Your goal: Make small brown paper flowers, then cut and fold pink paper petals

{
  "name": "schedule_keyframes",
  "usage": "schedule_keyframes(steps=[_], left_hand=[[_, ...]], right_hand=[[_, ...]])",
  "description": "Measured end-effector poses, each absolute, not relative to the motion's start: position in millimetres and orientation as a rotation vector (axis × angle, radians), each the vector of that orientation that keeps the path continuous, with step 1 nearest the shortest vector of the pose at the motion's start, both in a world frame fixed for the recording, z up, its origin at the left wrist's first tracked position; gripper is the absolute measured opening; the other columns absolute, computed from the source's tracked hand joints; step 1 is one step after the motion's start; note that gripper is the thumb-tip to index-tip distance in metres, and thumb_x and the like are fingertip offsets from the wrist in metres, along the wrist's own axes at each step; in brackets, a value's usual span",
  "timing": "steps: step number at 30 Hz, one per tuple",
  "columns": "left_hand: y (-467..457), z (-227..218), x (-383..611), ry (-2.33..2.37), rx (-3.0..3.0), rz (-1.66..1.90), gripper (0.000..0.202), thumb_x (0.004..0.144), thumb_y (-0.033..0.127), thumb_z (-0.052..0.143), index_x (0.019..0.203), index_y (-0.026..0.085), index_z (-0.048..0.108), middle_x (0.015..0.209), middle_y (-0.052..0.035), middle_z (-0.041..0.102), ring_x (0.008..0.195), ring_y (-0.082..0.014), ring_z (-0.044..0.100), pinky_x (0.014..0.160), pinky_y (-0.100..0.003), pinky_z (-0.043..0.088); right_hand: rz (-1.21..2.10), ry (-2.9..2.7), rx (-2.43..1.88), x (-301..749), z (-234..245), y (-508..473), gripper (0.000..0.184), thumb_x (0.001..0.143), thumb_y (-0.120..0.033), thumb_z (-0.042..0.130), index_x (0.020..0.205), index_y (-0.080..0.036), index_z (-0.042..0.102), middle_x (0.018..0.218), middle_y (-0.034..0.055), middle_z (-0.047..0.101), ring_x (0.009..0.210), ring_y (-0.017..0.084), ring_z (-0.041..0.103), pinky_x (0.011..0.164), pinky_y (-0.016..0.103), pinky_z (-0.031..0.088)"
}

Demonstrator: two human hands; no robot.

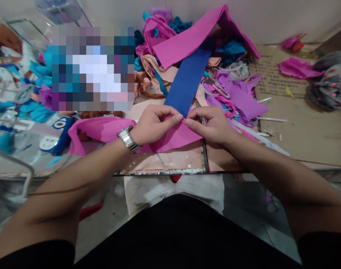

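Observation:
Both hands meet over the front edge of the table, pinching the upper edge of a pink crepe paper strip [170, 140]. My left hand [156, 125], with a metal watch at its wrist, closes thumb and fingers on that edge. Close beside it, my right hand [211, 123] pinches the same edge. The strip trails off to the left across the table. Just beyond my fingertips lies a dark blue strip [187, 80], slanting away from me. Another pink strip [187, 33], folded to a peak, rests across its far end.
Coloured scraps are heaped at the back. Scissors [216, 86] lie right of the blue strip, near purple paper [243, 93] and white sticks [272, 119]. Cardboard [304, 127] covers the right side, with a dark dotted bundle [331, 86]. A blue-and-white object [57, 136] sits left.

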State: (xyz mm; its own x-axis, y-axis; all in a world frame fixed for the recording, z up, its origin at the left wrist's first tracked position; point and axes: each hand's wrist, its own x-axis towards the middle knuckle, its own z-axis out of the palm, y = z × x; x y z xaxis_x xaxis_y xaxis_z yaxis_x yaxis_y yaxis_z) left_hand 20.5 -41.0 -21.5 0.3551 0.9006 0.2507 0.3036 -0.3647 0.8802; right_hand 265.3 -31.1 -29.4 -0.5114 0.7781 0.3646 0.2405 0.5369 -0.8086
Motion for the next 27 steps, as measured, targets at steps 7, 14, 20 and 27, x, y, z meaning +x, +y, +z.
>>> schedule_keyframes(steps=[7, 14, 20, 27], left_hand=[[-43, -21, 22, 1.065, 1.860, 1.006, 0.051, 0.099, 0.068, 0.077, 0.087, 0.019, 0.083, 0.081, -0.0063, 0.081, 0.076, -0.0174, 0.070, 0.074, -0.030, 0.055], [-45, -21, 22, 1.033, 1.859, 0.949, 0.053, 0.098, 0.069, 0.078, 0.083, 0.018, 0.082, 0.074, -0.0049, 0.077, 0.069, -0.0159, 0.064, 0.066, -0.029, 0.050], [-42, -21, 21, 1.072, 1.857, 0.988, 0.058, 0.096, 0.075, 0.078, 0.082, 0.020, 0.081, 0.073, -0.0041, 0.076, 0.067, -0.0159, 0.061, 0.065, -0.031, 0.048], [-34, -22, 16, 1.148, 1.844, 1.102, 0.057, 0.096, 0.076, 0.079, 0.081, 0.021, 0.079, 0.074, -0.0040, 0.074, 0.070, -0.0168, 0.060, 0.065, -0.032, 0.047]], right_hand=[[0.922, -2.041, -0.833, 264, -28, -33, 0.049, 0.107, -0.064, 0.075, 0.087, -0.020, 0.078, 0.076, 0.0016, 0.072, 0.068, 0.014, 0.057, 0.063, 0.030, 0.041], [0.939, -2.044, -0.820, 265, -31, -32, 0.048, 0.105, -0.064, 0.078, 0.086, -0.020, 0.079, 0.073, 0.0008, 0.071, 0.066, 0.013, 0.057, 0.063, 0.030, 0.041], [0.933, -2.035, -0.873, 264, -30, -34, 0.048, 0.104, -0.066, 0.078, 0.087, -0.021, 0.079, 0.074, 0.0011, 0.072, 0.067, 0.015, 0.058, 0.063, 0.031, 0.042], [0.888, -1.999, -0.909, 266, -25, -29, 0.042, 0.104, -0.059, 0.076, 0.084, -0.022, 0.077, 0.077, 0.0033, 0.075, 0.071, 0.018, 0.061, 0.067, 0.032, 0.048]])
